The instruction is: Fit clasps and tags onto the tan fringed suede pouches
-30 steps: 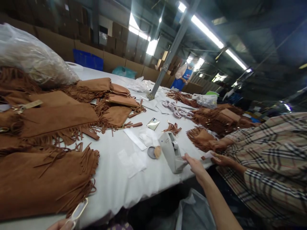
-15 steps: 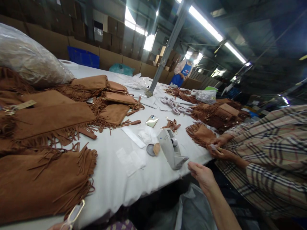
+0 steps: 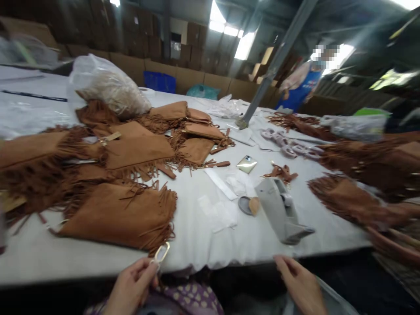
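At the table's front edge, my left hand (image 3: 136,280) pinches a gold metal clasp (image 3: 162,252), just below the corner of a brown suede fringed bag (image 3: 121,216). My right hand (image 3: 297,280) is at the front edge on the right, below the grey tape dispenser (image 3: 278,210), not touching it. Its thumb and fingertips are close together; whether something small is between them cannot be made out. A round grey dish (image 3: 245,205) with a tan piece (image 3: 254,206) lies left of the dispenser, near thin white sheets (image 3: 219,214).
More fringed bags (image 3: 139,151) are piled on the left of the white table (image 3: 197,245). A phone (image 3: 246,163), brown straps (image 3: 281,172) and a metal post (image 3: 275,65) stand beyond. A co-worker's hands (image 3: 387,214) are at the right; another person (image 3: 298,85) stands behind.
The view has swung left, so the table's things sit further right. My left hand has come more fully into view with the clasp. My right hand is now lower, apart from the dispenser.
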{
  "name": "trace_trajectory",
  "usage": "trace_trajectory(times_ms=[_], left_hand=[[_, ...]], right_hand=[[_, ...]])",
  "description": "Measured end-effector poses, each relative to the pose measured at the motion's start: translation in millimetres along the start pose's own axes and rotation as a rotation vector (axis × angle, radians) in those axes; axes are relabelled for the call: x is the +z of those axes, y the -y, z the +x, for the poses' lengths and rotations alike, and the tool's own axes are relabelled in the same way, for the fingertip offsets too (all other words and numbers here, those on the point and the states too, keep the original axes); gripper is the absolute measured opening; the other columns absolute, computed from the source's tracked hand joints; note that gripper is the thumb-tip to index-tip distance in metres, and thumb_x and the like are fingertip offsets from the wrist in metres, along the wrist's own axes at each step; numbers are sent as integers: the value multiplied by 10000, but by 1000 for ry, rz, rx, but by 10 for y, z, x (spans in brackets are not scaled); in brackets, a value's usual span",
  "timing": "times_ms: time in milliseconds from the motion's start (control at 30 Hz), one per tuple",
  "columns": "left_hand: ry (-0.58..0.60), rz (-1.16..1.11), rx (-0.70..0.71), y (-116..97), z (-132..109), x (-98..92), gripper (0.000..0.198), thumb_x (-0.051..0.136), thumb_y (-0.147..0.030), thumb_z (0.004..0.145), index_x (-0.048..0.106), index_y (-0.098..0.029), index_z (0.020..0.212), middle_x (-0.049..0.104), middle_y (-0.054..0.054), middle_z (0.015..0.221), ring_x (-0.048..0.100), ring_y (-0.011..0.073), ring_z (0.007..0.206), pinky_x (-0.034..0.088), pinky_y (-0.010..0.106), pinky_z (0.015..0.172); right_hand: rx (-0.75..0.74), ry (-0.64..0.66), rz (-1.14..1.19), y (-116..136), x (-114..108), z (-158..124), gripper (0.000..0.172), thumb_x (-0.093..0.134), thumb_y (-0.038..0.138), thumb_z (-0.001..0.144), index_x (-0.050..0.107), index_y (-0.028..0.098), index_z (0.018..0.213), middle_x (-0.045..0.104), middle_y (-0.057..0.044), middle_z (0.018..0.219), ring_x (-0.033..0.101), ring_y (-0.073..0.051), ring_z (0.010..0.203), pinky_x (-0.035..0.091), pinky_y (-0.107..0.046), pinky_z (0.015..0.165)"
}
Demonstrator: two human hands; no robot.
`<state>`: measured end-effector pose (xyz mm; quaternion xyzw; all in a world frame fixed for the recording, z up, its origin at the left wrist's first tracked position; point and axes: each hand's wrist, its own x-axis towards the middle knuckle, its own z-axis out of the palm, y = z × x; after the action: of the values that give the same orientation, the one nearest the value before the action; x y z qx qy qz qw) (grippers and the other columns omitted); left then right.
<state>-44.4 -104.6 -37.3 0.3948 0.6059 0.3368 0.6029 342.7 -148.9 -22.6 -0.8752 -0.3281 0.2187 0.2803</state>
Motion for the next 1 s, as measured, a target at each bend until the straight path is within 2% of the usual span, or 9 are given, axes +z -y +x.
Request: trace_trajectory(times_ms=[67,167,233,333,433,600,800,1000], left_hand=[[6,32,24,-5,21,3,471,554,-628,726,548,-160,676,522,-32,503,319,62,352,210,180,371],[3,112,84,-4,47,-24,419,518,-560,791,554,-154,697,530,-17,528,425,99,447,308,200,449],[-25,173,142,2,35,-42,390,490,-513,829,566,-150,709,533,-7,555,481,128,534,353,215,521],[-65,250,218,2,-17,-49,351,460,-460,861,585,-152,748,553,4,607,503,146,590,368,224,559],[-77,319,280,-20,-67,-47,320,430,-404,888,609,-155,796,607,27,669,535,153,616,376,225,580],[-121,481,331,-33,-91,-58,275,413,-335,900,630,-178,838,633,39,673,554,165,606,357,244,581],[-158,404,383,61,-80,-21,270,409,-342,898,623,-196,822,643,44,682,582,178,633,368,246,589],[-93,379,304,35,-80,-4,308,390,-390,907,592,-189,791,617,39,675,552,167,619,367,245,586]], right_hand=[[-126,261,99,384,326,-269,403,598,581,595,692,212,729,705,-65,711,623,-269,720,471,-320,674],[-316,662,236,1023,759,-749,350,573,536,730,662,199,701,662,-29,688,581,-198,679,448,-256,626],[-394,832,308,1350,991,-1010,348,552,501,784,640,180,684,610,-9,639,536,-157,630,416,-229,582],[-433,978,387,1603,1286,-1202,353,551,469,805,622,153,664,565,8,598,487,-121,581,382,-212,553],[-430,1007,380,1653,1520,-1213,363,564,460,791,629,132,651,555,9,570,469,-111,548,367,-211,530],[-431,891,281,1631,1731,-1173,379,592,452,744,615,130,547,527,8,509,436,-103,512,334,-199,471],[-261,900,214,1641,1706,-1206,408,598,495,727,601,138,530,484,28,422,385,-70,366,242,-193,366],[-99,877,299,1595,1733,-1254,403,652,540,664,627,138,679,511,46,436,425,-73,340,288,-181,336]])
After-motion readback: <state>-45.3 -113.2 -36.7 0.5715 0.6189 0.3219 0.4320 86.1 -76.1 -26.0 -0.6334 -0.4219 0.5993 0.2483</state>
